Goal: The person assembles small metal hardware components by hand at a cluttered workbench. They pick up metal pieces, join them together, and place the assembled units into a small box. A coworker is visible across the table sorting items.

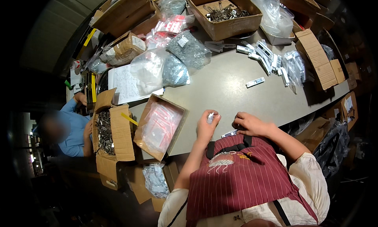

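Observation:
My left hand (206, 126) is raised over the table's near edge, its fingers closed round a small shiny whitish piece (211, 117) that I cannot identify. To its right, my right hand (250, 124) is curled with the fingers bent down. A narrow labelled pack (228, 134) pokes out beneath its thumb, close against my apron, and most of it is hidden. Farther off on the tabletop, a single narrow silver-white pack (255, 82) lies by itself. Several like it form a loose pile (264, 56) behind, beside a clear bag (294, 67) of more packs.
An open carton (159, 126) of small red-and-clear bags stands left of my left hand. Beyond it is a carton (105, 132) of dark metal parts, with a person in blue (75, 126) beside it. Bulging plastic bags (189, 50) and a parts box (224, 28) line the back.

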Motion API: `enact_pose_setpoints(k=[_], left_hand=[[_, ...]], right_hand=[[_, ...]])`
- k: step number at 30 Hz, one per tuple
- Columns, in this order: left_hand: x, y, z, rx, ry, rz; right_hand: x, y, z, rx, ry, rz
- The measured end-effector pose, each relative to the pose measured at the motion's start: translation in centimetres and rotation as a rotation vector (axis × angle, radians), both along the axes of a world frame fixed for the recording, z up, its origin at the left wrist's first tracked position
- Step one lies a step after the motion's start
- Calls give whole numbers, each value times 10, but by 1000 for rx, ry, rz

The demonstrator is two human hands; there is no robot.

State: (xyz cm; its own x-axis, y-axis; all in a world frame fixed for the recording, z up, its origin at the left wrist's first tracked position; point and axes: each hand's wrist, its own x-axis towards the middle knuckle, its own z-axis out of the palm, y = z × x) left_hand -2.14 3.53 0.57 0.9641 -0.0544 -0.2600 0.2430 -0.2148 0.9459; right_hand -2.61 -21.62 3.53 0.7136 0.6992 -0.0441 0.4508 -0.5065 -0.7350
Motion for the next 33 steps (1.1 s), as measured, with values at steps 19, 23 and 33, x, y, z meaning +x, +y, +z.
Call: enact_pose_setpoints(k=[19, 23, 33], left_hand=[[-8, 1, -7, 129, -136, -134], [-7, -2, 0, 84, -133, -152], [-15, -2, -17, -104, 91, -279]], right_hand=[[13, -18, 20, 28, 49, -277], [22, -10, 36, 313, 364, -467], [29, -5, 33, 548, 666, -486]])
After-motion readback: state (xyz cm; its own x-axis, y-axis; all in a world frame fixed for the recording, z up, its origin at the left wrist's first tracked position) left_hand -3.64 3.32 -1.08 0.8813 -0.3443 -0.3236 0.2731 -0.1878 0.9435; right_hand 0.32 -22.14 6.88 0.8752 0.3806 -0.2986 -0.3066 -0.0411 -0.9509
